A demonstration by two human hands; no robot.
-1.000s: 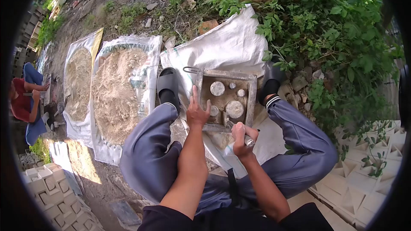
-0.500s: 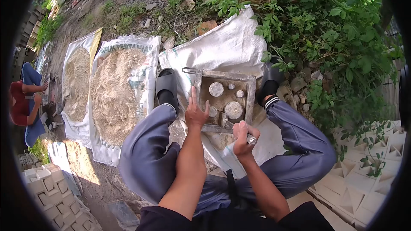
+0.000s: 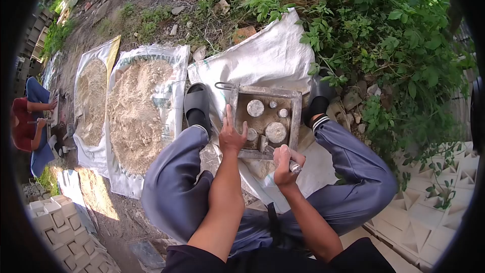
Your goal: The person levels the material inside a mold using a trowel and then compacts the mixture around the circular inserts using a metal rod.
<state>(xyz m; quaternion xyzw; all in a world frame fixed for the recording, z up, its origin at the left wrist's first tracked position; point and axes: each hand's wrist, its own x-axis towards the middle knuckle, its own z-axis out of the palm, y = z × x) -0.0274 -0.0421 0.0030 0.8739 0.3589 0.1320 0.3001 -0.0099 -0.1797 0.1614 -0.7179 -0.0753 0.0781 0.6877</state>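
Square frame (image 3: pixel 296 121) lay on a white sack (image 3: pixel 257 63) spread over the ground, between the person's feet. Left hand (image 3: pixel 232 139) was at the frame's left side, fingers spread, index pointing along the edge, thumb apart and over the inside. Right hand (image 3: pixel 289 163) was at the near side, fingers closed round the handle of a small tool (image 3: pixel 295 167); its flat end reached inside the frame near the bottom edge. Inside: sandy fill plus round pale pieces; biggest disc (image 3: pixel 276 132) just right of the tool end, another disc (image 3: pixel 255 108) upper left, two small ones upper right, one partly hidden beside the left thumb. Metal loop (image 3: pixel 225 86) stuck out at the upper left corner. Further left, two sacks held pale powder (image 3: pixel 136 116). Another person (image 3: pixel 28 124) sat at far left. Stacked blocks (image 3: pixel 60 227) lower left, leafy plants (image 3: pixel 394 35) upper right.
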